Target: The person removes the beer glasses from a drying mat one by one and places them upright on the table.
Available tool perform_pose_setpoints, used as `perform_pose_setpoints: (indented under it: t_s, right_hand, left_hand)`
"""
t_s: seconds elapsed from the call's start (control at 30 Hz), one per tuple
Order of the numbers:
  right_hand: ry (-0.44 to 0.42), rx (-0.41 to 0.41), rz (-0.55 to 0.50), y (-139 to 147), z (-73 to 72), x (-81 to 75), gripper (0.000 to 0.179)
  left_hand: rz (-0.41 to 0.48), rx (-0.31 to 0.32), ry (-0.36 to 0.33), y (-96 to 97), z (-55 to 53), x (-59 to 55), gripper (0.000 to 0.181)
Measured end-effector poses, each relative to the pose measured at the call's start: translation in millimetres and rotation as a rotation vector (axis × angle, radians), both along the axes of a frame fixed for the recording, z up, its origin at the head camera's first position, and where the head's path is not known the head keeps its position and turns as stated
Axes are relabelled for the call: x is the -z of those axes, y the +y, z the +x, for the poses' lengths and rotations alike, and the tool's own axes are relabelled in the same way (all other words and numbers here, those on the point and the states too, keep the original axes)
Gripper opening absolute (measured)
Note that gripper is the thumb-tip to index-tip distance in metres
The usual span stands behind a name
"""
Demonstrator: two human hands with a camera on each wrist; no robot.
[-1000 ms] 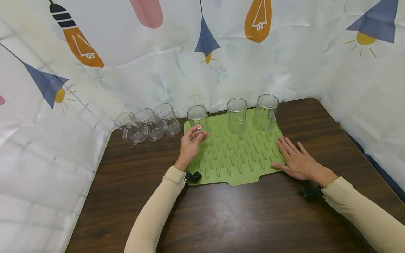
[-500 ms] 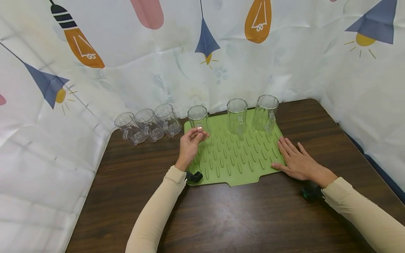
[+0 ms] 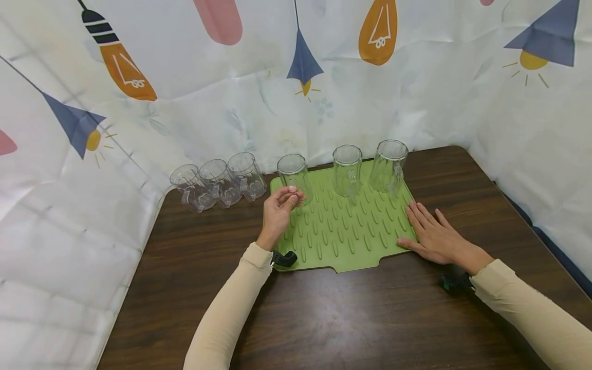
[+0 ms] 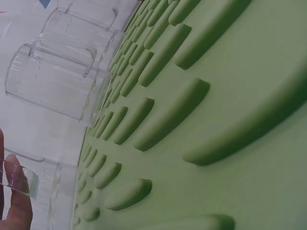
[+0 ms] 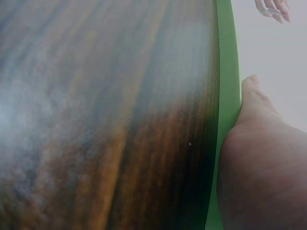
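Note:
My left hand (image 3: 279, 208) pinches the handle of a clear glass mug (image 3: 293, 168) at the back left of the green ridged mat (image 3: 342, 228). In the left wrist view, fingers (image 4: 20, 201) curl at that handle, low on the left side. Two more clear mugs stand along the back of the mat, a middle mug (image 3: 347, 167) and a right-hand mug (image 3: 388, 164). My right hand (image 3: 432, 236) lies flat with straight fingers over the mat's right edge. In the right wrist view its thumb side (image 5: 259, 158) rests by the green rim.
Left of the mat, three clear mugs stand in a row on the dark wood table (image 3: 194, 288): a left mug (image 3: 191, 187), a middle one (image 3: 219, 182) and a right one (image 3: 247, 174). A printed white curtain (image 3: 208, 118) hangs close behind the table's back edge.
The mug at my left hand has shifted slightly to the right on the mat. Both hands keep nearly the same places, and the head view has moved a little.

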State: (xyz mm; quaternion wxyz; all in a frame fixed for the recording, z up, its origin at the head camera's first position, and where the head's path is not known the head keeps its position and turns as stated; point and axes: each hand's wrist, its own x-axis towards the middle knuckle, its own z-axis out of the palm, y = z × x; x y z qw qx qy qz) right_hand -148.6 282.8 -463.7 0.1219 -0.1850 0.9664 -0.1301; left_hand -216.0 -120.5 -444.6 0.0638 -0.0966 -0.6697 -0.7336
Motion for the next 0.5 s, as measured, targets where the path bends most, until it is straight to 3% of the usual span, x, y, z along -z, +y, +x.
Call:
perform_pose_setpoints:
  t_s: [0.5]
  right_hand:
    - [0.002, -0.007, -0.001, -0.2, -0.9, 1.0, 0.097]
  left_hand:
    - [0.044, 0.004, 0.013, -3.5, 8.3, -9.8, 0.017]
